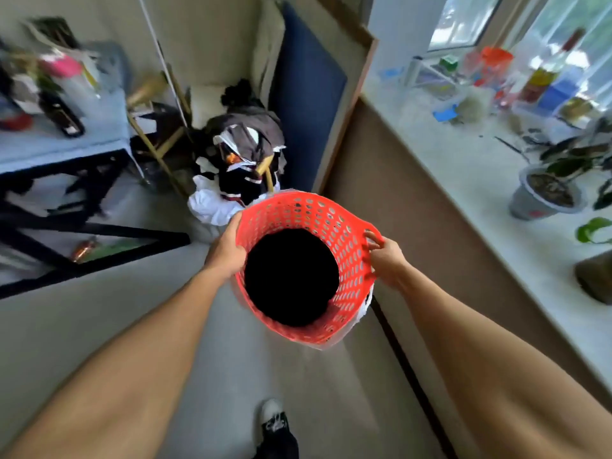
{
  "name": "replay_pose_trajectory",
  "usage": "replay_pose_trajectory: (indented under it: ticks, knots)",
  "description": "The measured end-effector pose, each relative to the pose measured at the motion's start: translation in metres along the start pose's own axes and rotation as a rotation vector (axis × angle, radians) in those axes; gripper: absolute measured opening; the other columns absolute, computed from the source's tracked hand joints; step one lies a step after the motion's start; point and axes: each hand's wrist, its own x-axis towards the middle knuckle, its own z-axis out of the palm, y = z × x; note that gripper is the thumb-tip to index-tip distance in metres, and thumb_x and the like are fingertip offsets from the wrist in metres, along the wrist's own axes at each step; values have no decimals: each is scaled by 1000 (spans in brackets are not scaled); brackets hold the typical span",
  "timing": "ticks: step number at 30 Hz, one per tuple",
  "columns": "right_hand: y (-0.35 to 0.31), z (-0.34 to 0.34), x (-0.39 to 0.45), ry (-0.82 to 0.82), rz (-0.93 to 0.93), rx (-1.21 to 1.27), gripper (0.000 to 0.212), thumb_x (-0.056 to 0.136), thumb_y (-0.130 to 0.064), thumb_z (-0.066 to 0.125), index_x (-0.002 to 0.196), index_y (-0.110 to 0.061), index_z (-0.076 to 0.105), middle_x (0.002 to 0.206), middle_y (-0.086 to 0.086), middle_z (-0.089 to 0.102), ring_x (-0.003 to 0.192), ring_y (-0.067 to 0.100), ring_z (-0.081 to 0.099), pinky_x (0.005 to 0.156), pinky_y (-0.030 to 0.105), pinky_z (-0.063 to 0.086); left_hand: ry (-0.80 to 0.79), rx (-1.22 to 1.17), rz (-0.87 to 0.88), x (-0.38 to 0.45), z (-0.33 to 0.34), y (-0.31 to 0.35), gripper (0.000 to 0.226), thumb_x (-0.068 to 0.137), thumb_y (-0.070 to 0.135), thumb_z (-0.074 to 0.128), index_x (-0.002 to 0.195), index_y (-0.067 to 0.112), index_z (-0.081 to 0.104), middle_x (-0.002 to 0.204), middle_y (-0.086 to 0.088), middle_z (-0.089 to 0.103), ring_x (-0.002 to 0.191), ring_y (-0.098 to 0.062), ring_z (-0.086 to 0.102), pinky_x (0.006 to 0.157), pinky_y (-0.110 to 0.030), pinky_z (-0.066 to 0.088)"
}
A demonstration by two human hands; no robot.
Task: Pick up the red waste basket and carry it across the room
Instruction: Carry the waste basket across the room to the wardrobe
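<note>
We've got the red waste basket (344, 260) held by its rim out in front of us, left hand (227, 251) clamped on one side, right hand (385, 258) pinching the other. So we're mid-carry, and next is just walking it over the pale floor (82, 326), past the clothes pile (241, 167), windowsill (463, 180) alongside.

Grey floor (99, 326), cluttered windowsill (463, 167) (daylit)

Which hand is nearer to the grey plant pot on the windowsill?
Right. The right hand grips the red basket rim on the side facing the plant pot; the left hand grips the opposite rim.
</note>
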Motion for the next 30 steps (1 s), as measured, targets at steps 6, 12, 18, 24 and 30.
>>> replay_pose_trajectory:
  ticks: [6,12,18,24,30]
  knots:
    - [-98,117,20,-221,-150,-145,57,90,2,45,142,-21,57,89,-15,69,83,19,69,76,40,59,208,-59,-225,-6,-111,-65,83,86,2,41,154,44,20,148,-13,49,128,-35,52,104,-41,45]
    - [-167,236,18,-411,-289,-282,45,93,1,46,132,-13,63,98,4,72,70,16,67,53,26,59,477,-87,-413,-41,-193,-126,80,88,-1,43,154,41,24,147,-14,51,127,-35,54,101,-43,47]
    - [-220,341,-3,-639,-366,-330,31,89,-6,52,95,-29,71,94,7,78,68,23,68,57,34,55,733,-180,-619,-94,-234,-169,77,90,4,47,150,49,28,128,-13,65,108,-34,65,94,-42,52]
    - [-250,435,-51,-800,-478,-484,26,93,-19,56,108,-34,71,77,-1,75,57,15,74,53,29,61,1046,-267,-779,-161,-252,-198,73,85,7,45,139,55,34,120,-9,69,104,-32,68,94,-34,51]
    - [-257,531,-121,-1051,-511,-579,31,98,-13,49,112,-25,73,78,3,78,67,22,76,51,27,57,1259,-320,-821,-230,-280,-220,72,78,7,47,133,54,41,112,-5,72,99,-25,70,96,-34,51]
